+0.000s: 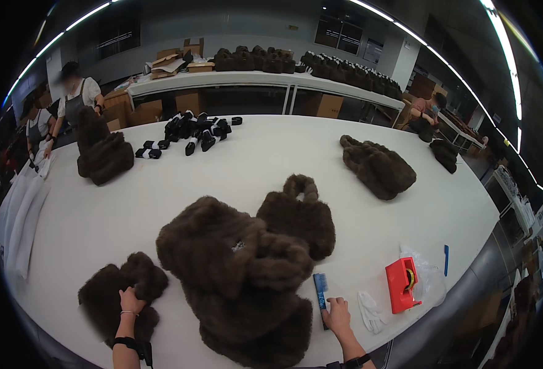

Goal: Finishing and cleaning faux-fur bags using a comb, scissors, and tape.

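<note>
At the lower left, my left hand (pixel 131 302) is closed on a brown furry bag (pixel 105 292). My right hand (pixel 336 313) grips the lower end of a blue comb (pixel 320 283) lying on the white table (pixel 253 150). A large brown fur pile (pixel 210 246) sits between my hands, with another furry bag (pixel 293 224) with a looped handle behind it. Right of the comb are a white glove (pixel 370 312), a red tape dispenser (pixel 399 283), crumpled clear plastic (pixel 428 277) and a thin blue comb (pixel 446 260).
Farther back lie fur bags (pixel 376 166) and black bundles with white bands (pixel 200 132). White fabric (pixel 22 215) hangs at the left edge. Two workers (pixel 74 98) stand back left; another (pixel 425 111) is back right. A rear table (pixel 234 80) holds fur rows and boxes.
</note>
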Motion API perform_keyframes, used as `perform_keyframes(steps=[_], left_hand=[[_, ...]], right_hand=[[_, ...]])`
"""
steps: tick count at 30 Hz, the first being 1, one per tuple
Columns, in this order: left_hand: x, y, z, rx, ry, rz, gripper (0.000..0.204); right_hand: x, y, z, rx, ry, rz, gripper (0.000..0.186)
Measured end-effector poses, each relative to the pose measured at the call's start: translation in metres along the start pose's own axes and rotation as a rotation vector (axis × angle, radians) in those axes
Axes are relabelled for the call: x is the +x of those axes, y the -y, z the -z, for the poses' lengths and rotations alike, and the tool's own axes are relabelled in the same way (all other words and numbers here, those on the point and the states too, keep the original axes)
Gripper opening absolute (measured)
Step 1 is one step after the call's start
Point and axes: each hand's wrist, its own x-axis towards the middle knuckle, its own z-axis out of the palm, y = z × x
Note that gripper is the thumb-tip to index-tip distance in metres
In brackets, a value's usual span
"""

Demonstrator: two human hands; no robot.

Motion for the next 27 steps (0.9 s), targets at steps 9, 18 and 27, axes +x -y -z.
perform_keyframes(steps=[9,18,27], left_hand=[[-0.157,-0.073,0.064,-0.968,-0.300,-0.223,0.022],[-0.233,-0.123,0.086,-1.176,-0.173,-0.517,0.051],[-0.237,-0.138,0.021,-0.677,-0.902,-0.471,0.011]], right_hand=[[-0.008,0.163,0.094,0.707,0.114,0.840,0.026],[-0.059,0.253,0.055,0.550,0.827,1.403,0.065],[-0.049,0.214,0.052,1.347,0.814,0.486,0.009]])
